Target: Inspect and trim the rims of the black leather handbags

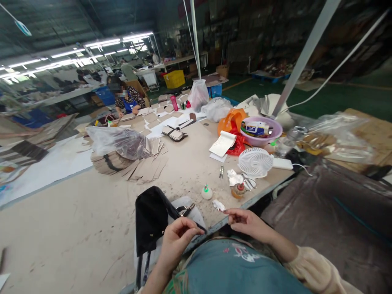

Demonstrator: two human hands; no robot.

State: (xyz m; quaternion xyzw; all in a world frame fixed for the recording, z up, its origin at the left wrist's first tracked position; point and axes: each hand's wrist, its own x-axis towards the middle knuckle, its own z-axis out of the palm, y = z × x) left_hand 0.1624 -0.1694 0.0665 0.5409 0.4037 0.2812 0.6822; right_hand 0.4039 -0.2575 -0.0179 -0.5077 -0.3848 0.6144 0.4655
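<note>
A black bag (153, 216) lies on the table in front of me, on a pale wrapping sheet, with straps and metal fittings at its sides. My left hand (180, 239) is closed at its right side, thumb and forefinger pinched on a dark strap (201, 228); the grip is partly hidden. To the right, my right hand (249, 225) hovers at the table edge with fingers loosely apart. Its forefinger tip reaches a crumpled white tissue (218, 205), and whether they touch is unclear. A small white bottle with a green top (206, 192) stands just beyond.
An amber glue jar (238, 190), small snips (221, 171) and a white fan (255, 162) sit at the right. Behind them is a purple basin (277, 130). Stacked brown pieces (143, 169) lie left of centre. A co-worker (130, 100) sits across the table.
</note>
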